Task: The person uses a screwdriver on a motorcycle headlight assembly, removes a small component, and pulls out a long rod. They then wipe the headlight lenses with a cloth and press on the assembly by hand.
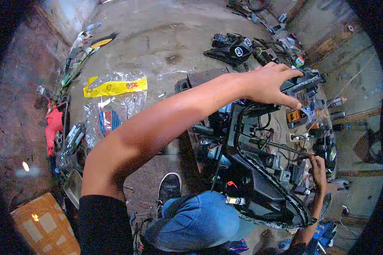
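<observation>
A large black headlight housing (259, 182), open in the middle and edged with ragged sealant, lies tilted over my lap. My left hand (272, 83) reaches across to its far end, fingers and thumb spread around the rim there. At the right side, my right hand (318, 170) is closed around the end of a long thin dark rod (285, 147), which looks like a screwdriver. The rod crosses the housing's opening and points left toward its inner edge. Its handle is mostly hidden by my fingers. A blue-clad knee (200, 221) is below the housing.
A second dark headlight unit (230, 49) sits on the floor beyond my left hand. Clear plastic packaging with a yellow strip (115, 87) lies to the left. A taped cardboard box (47, 225) is at lower left. Tools, wires and small bottles crowd the right side by the wall.
</observation>
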`<move>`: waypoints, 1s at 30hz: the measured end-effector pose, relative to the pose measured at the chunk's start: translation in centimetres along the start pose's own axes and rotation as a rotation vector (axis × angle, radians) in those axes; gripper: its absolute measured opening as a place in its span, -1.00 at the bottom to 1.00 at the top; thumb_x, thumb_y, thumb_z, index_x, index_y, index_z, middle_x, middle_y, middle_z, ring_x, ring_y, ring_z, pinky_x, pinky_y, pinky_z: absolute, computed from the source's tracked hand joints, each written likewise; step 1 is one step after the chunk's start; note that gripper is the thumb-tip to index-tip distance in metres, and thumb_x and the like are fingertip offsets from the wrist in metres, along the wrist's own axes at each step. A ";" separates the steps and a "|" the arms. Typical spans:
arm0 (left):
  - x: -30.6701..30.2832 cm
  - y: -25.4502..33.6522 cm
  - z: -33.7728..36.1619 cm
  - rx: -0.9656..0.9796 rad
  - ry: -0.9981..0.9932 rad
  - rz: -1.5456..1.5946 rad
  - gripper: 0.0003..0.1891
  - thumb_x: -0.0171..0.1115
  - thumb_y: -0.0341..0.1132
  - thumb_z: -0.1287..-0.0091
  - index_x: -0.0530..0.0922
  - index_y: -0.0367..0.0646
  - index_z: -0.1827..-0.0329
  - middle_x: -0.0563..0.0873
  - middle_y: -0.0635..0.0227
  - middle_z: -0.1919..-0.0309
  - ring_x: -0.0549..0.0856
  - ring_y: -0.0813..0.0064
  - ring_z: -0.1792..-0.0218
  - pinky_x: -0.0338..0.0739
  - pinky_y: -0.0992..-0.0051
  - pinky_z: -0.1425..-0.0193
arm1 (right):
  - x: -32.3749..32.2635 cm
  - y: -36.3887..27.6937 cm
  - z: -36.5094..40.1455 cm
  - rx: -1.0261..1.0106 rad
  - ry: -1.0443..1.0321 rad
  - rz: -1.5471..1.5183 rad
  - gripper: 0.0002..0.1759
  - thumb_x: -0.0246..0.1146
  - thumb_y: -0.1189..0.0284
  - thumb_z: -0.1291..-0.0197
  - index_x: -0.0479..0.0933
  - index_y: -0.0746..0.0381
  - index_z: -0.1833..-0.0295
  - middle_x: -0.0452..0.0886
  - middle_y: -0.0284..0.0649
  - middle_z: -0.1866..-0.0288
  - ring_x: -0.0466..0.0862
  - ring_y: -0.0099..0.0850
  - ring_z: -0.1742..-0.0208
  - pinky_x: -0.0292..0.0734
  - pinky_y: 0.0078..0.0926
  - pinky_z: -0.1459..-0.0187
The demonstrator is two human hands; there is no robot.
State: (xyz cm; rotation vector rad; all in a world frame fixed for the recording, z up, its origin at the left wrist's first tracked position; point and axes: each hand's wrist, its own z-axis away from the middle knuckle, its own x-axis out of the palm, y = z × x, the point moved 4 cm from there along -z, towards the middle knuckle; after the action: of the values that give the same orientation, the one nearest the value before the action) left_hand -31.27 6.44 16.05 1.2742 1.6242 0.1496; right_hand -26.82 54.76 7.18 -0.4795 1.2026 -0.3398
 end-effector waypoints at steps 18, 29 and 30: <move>0.0 0.0 -0.1 0.019 -0.006 -0.017 0.05 0.34 0.41 -0.27 0.28 -0.11 -0.66 0.45 -0.16 -0.49 0.37 -0.16 -0.53 0.24 0.04 -0.65 | 0.2 -5.2 -1.0 0.171 -0.082 -0.327 -0.49 0.05 0.00 -0.65 0.54 0.25 0.11 0.58 -0.32 0.40 0.50 -0.51 0.64 0.43 -0.51 0.55; 0.0 0.0 -0.1 0.024 0.001 -0.001 0.06 0.35 0.40 -0.26 0.29 -0.18 -0.64 0.45 -0.17 -0.49 0.39 -0.16 -0.52 0.25 0.05 -0.64 | 0.4 -7.9 2.0 -0.187 -0.057 -0.510 -0.35 0.23 0.25 -0.50 0.32 0.27 -0.59 0.64 -0.16 -0.07 0.62 -0.40 -0.07 0.45 -0.42 -0.17; 0.0 0.0 -0.1 0.027 0.004 -0.004 0.06 0.35 0.40 -0.26 0.29 -0.18 -0.64 0.45 -0.17 -0.49 0.39 -0.16 -0.51 0.26 0.05 -0.64 | 0.4 -7.6 2.3 -0.233 -0.072 -0.513 -0.28 0.24 0.25 -0.47 0.28 0.29 -0.64 0.66 -0.09 -0.24 0.63 -0.32 -0.25 0.44 -0.35 -0.35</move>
State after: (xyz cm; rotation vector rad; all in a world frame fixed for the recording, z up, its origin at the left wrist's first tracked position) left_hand -31.30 6.51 16.07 1.2921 1.6366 0.1282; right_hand -24.48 48.51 11.53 -1.0002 1.0419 -0.6168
